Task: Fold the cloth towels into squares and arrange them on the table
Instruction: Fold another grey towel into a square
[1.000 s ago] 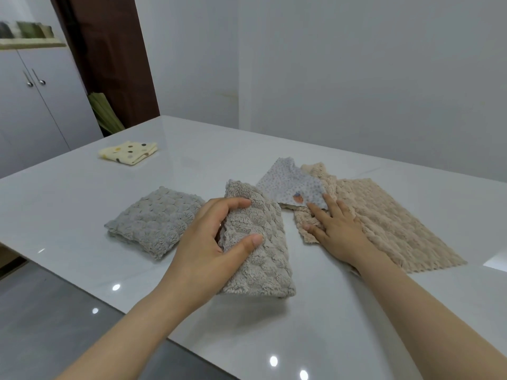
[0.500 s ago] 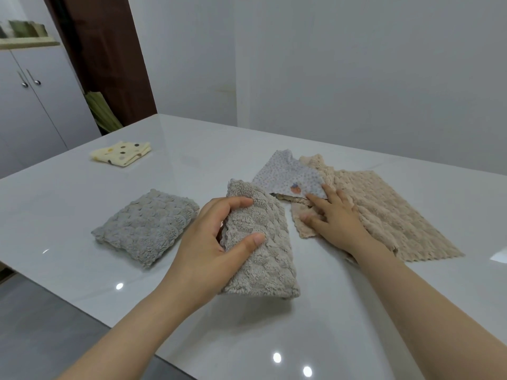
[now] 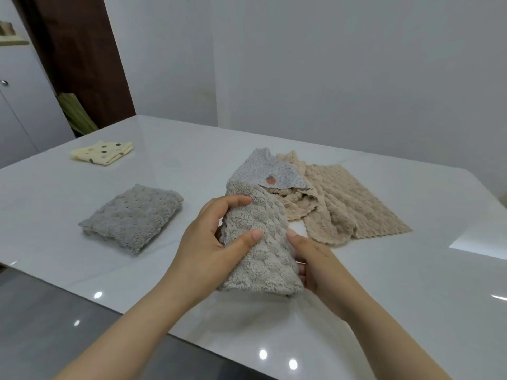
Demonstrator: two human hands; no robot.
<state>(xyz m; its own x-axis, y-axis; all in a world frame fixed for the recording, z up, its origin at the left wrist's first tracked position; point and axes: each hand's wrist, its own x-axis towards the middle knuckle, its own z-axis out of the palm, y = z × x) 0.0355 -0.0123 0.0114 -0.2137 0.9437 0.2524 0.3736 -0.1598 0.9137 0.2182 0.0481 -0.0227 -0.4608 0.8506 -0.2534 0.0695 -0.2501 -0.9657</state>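
Note:
A folded taupe fluffy towel is held just above the white table, near its front edge. My left hand grips its left side, thumb on top and fingers curled over the upper edge. My right hand holds its right edge, thumb on top and fingers underneath. A folded grey fluffy towel lies to the left. Behind, an unfolded beige towel lies spread out, with a light blue dotted cloth on its left part. A folded yellow polka-dot cloth sits at the far left.
White cabinets and a dark brown door frame stand beyond the table's left end. A grey floor shows below the table's front edge. A white wall runs behind the table.
My right hand left the beige towel and came over to take the taupe towel's right edge. The taupe towel has been raised slightly off the table by both hands.

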